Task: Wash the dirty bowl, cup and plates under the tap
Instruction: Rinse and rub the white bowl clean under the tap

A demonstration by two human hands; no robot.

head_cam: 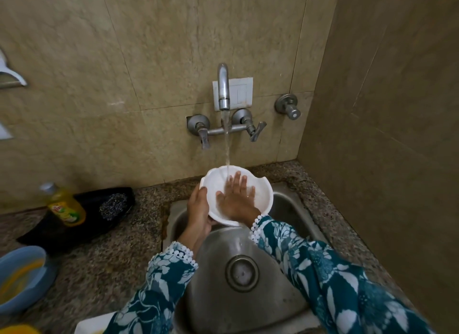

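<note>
Head view. A white bowl (pixel 238 197) with a scalloped rim is held tilted over the steel sink (pixel 285 204), directly under the running tap (pixel 223 90), whose stream lands on the far inner wall of the bowl just beside the fingertips. The left hand (pixel 198 209) grips the bowl's left rim, thumb over the edge and fingers curled beneath; the right hand (pixel 236 197) lies flat inside the bowl, fingers straight and slightly spread, pressing on the wet surface and holding nothing. The step in hand appears to be rinsing and rubbing the bowl's interior. To do it well, the flat palm should probably sweep the whole inner wall while the left hand turns the bowl by its rim, so that the stream reaches every part; keeping the bowl tilted toward the drain (pixel 242 272) lets the water run off rather than pool. The wet rim may be slippery, so the left grip should remain firm. On the counter to the left stand a yellow detergent bottle (pixel 65 204), a steel scrubber (pixel 113 205) on a dark tray, and a blue bowl (pixel 19 279) with yellow residue, apparently awaiting washing. No cup is identifiable.
</note>
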